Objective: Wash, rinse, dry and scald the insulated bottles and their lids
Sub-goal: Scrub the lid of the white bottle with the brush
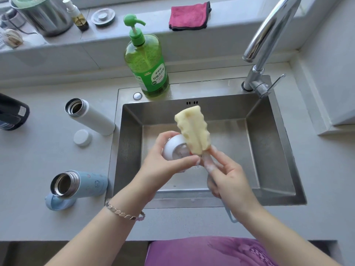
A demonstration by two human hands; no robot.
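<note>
the left hand (pixel 169 164) grips a white lid (pixel 173 148) over the sink (pixel 269 150), with fingers and thumb curled round its rim. the lid is tilted, and its open side faces right, toward the brush. its inside is blurred and cannot be made out. the fingers and the sponge head cover part of it.

the right hand (pixel 228 177) grasps the handle of a brush (pixel 194 129). the brush's long axis runs from the near right, at the hand, up and away toward the back wall of the sink. its yellow sponge head points away from the person, and the lower end of the sponge touches the lid. the curled, soapy fingers hide most of the handle. only a pale blue loop shows below the wrist.

on the counter (pixel 38 150) left of the sink stand a white bottle (pixel 92 118) and a blue bottle (pixel 82 184). both are uncapped, with their steel mouths toward the camera. a loose white cap (pixel 83 137) lies just beside the white bottle. a blue cap (pixel 57 203) is partly hidden behind the blue bottle.

a green soap bottle (pixel 148 62) stands at the sink's back edge, and the tap (pixel 269 35) rises at the right. a dark object at the left edge is cut off.
</note>
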